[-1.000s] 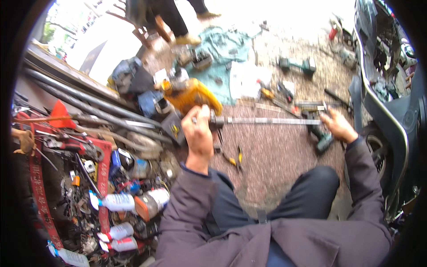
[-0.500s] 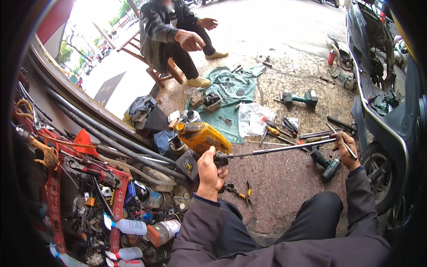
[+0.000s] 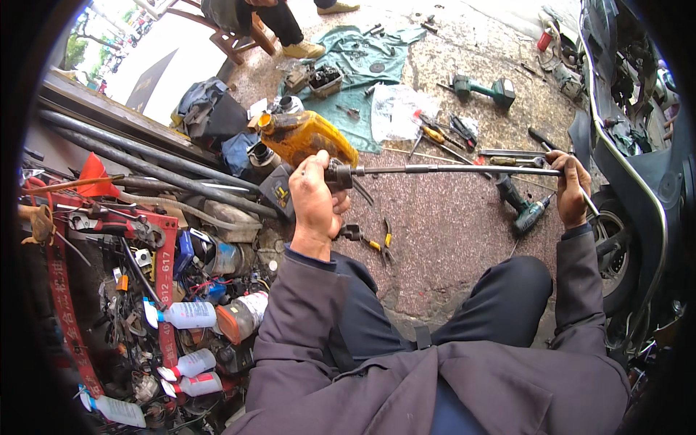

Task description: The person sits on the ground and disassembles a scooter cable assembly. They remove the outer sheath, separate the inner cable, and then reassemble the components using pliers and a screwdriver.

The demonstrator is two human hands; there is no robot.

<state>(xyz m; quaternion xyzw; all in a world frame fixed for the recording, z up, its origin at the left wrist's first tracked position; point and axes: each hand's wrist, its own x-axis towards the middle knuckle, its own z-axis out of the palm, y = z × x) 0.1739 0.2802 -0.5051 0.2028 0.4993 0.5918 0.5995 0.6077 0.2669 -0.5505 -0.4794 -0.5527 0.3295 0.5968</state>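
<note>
Steel, long and thin, the rod [image 3: 449, 169] runs level across the middle of the view, held off the ground between both hands. The left hand [image 3: 315, 199] is closed in a fist round the thicker, collared end at the left; the right hand [image 3: 569, 190] is curled shut round the far right end, close beside the scooter [image 3: 638, 181].

Risk, as I judge it: with one grip at each end, the rod could twist or slip out if either fist loosens, and it would drop onto the red floor [image 3: 449, 239] and the pliers [image 3: 377, 245] lying just below the left hand. Its right tip sits near the scooter wheel [image 3: 616, 254] and could knock against it. The yellow jug [image 3: 308, 138] stands just behind the left fist, so a swing there could tip it.

Counts: one rod, two hands on it, one jug, one pair of pliers in reach, two power drills (one [image 3: 523, 206] near the right hand, one green [image 3: 482, 88] farther off), four white bottles [image 3: 185, 314] at the near left. A seated person [image 3: 279, 25] is at the far edge.
</note>
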